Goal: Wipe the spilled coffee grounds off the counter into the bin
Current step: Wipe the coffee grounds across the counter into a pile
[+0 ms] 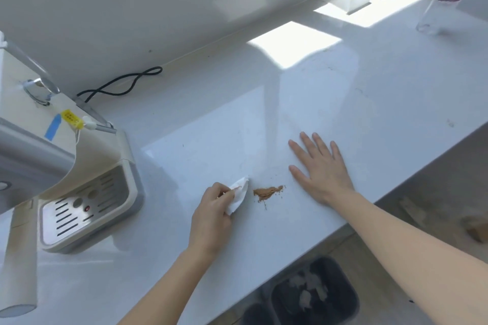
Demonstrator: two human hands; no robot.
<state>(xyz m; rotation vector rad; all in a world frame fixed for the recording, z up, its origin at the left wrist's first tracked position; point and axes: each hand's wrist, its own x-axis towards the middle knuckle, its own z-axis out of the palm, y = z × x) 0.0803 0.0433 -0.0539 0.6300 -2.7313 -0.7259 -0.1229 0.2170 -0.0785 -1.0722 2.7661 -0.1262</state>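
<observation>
Coffee grounds [267,191] lie low centre on the counter [343,103].
Bin [314,295] partly hidden under counter edge. Pile's long axis runs left-right. Left hand [212,215] pinches a tissue [239,194]; right hand [320,166] flat, open.

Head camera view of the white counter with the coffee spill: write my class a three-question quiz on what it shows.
1. True or false: the small brown heap of coffee grounds lies between the two hands.
2. Which hand holds the crumpled white paper tissue? A left hand; B right hand
3. Fill in: the dark plastic bin stands ____ the white counter edge.

Key: 1 true; 2 A; 3 below. The right hand lies flat, fingers spread, on the counter.
</observation>
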